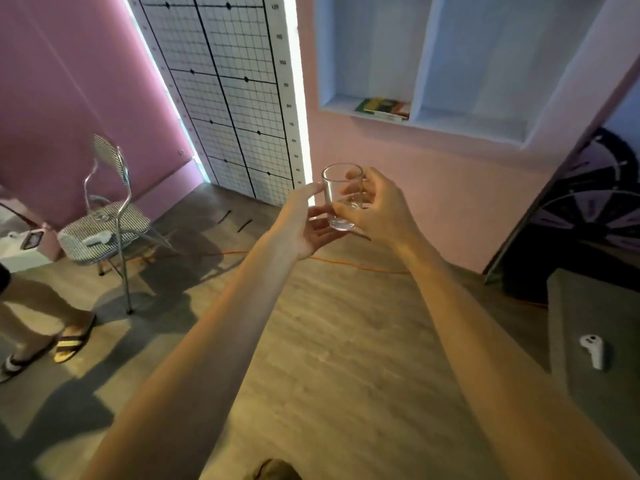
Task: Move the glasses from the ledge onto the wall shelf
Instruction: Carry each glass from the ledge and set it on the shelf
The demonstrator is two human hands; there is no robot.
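Glass [342, 197] upright, rim up, in mid-air btwn both hands. Right hand [379, 211] wraps its far side; left hand [304, 225] cups side and base, fingers loosely curled. Wall shelf [460, 128] lies up and fwd-right, w/ books [382, 108] in left bay; right hand nearer.

clear glossy glass [342, 195], wood-grain matt floor [329, 358]

The wall [398, 188] was pink, the shelf [450, 128] pale blue, the chair [104, 226] checked black-and-white, the glass [342, 197] clear.
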